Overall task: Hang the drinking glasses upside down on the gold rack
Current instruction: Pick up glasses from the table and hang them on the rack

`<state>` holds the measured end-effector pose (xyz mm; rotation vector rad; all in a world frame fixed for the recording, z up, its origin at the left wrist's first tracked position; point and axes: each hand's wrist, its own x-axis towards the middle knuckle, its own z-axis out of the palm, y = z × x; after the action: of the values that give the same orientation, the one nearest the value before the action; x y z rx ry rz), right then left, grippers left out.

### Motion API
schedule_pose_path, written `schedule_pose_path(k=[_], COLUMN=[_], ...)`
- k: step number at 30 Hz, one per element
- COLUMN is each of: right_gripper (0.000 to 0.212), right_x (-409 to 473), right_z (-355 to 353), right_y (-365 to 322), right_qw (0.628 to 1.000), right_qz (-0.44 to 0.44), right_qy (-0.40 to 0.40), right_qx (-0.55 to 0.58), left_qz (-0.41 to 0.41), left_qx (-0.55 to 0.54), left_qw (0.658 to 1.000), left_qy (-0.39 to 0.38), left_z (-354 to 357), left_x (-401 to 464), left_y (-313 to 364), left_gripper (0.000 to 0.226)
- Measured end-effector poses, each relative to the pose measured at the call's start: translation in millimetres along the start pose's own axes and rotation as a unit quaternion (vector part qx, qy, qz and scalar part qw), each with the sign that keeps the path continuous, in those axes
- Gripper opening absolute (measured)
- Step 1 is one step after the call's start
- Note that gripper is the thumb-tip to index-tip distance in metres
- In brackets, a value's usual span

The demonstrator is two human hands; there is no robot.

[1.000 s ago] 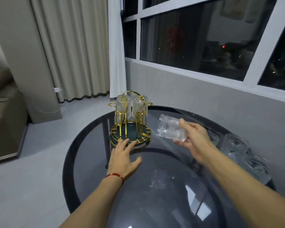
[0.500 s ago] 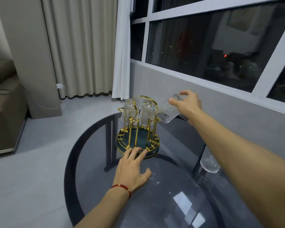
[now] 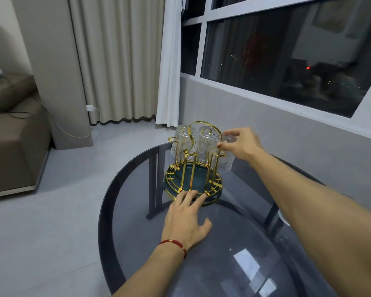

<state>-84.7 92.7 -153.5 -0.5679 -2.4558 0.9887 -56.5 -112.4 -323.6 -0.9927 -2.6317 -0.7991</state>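
The right hand (image 3: 241, 144) grips a glass (image 3: 227, 162) upside down at the rack (image 3: 193, 168); the left hand (image 3: 185, 219) (open, flat) touches its base.

Head camera: sitting above the glass table (image 3: 234, 243), looking forward and down. Framing both forearms closely; window wall (image 3: 266, 129) lying beyond.

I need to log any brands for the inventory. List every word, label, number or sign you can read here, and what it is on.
None can be read.
The glasses on the gold rack carry only ribbed patterns, with no lettering visible.
The red shape on the window is too blurred to read.
The white charger at the wall shows no legible marking.
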Motion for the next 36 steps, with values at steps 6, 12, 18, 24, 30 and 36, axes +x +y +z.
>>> schedule_pose_path(k=[6, 12, 18, 24, 30, 36], right_gripper=[0.065, 0.071, 0.053, 0.044, 0.043, 0.044], right_x=[-3.1, -30.6, -117.2, -200.1, -217.9, -223.6], right_z=[9.5, -9.2, -34.8, -53.2, -73.7, -89.6], right_y=[5.8, 22.6, 62.4, 111.7, 133.6, 145.3], right_qw=[0.998, 0.986, 0.984, 0.991, 0.994, 0.988], right_qz=[-0.047, -0.110, -0.122, -0.064, 0.016, 0.090], right_qy=[-0.044, -0.042, 0.002, 0.030, 0.092, 0.128], right_qx=[-0.028, -0.115, -0.127, -0.112, -0.058, -0.010], left_qz=[0.005, 0.005, 0.001, -0.004, 0.037, -0.001], left_qx=[0.020, 0.025, 0.049, 0.063, -0.031, -0.141], left_qw=[1.000, 1.000, 0.998, 0.996, 0.998, 0.983], left_qy=[-0.003, -0.005, -0.030, -0.065, -0.048, -0.117], left_z=[2.3, 1.1, 0.1, 9.0, 18.6, 29.1], left_x=[2.8, 0.2, -0.9, -5.9, -12.8, 45.2], left_y=[-2.8, 0.1, 18.0, 48.7, 120.0, 212.1], left_gripper=[0.068, 0.070, 0.076, 0.077, 0.072, 0.087])
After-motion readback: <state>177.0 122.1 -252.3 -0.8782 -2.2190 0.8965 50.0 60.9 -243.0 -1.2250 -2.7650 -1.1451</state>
